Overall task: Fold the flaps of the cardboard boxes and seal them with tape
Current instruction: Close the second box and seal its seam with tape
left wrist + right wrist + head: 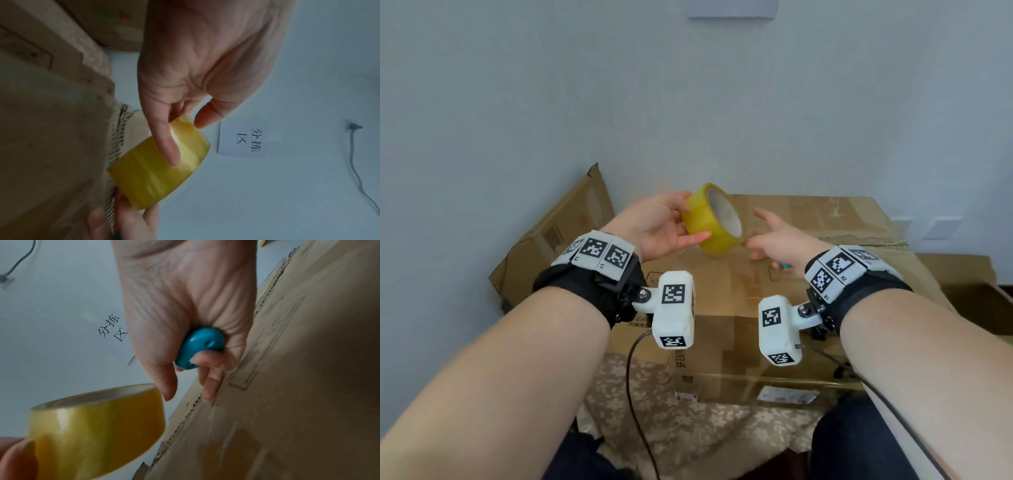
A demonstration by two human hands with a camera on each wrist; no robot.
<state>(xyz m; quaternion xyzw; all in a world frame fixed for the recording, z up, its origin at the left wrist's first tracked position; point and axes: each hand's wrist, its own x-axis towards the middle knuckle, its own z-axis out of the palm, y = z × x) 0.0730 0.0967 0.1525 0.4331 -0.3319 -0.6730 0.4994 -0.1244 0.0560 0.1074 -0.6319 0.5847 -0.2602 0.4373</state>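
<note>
A yellow tape roll point(712, 219) is held up over the big brown cardboard box point(808, 274), whose top flaps lie flat. My left hand point(681, 222) grips the roll between thumb and fingers; the left wrist view shows a finger point(166, 142) lying across the roll point(156, 175). My right hand point(767, 233) is just right of the roll, thumb and forefinger stretched towards it. Its other fingers curl round a small teal cutter point(199, 348), which the head view mostly hides. In the right wrist view the roll point(96, 426) is at lower left and the box point(287, 386) on the right.
A second cardboard box point(558, 233) leans against the wall at the left, and another box point(969, 294) stands at the right. A patterned cloth point(654, 411) lies under the big box. On the wall are a paper sign point(242, 139) and a plugged-in cable point(353, 126).
</note>
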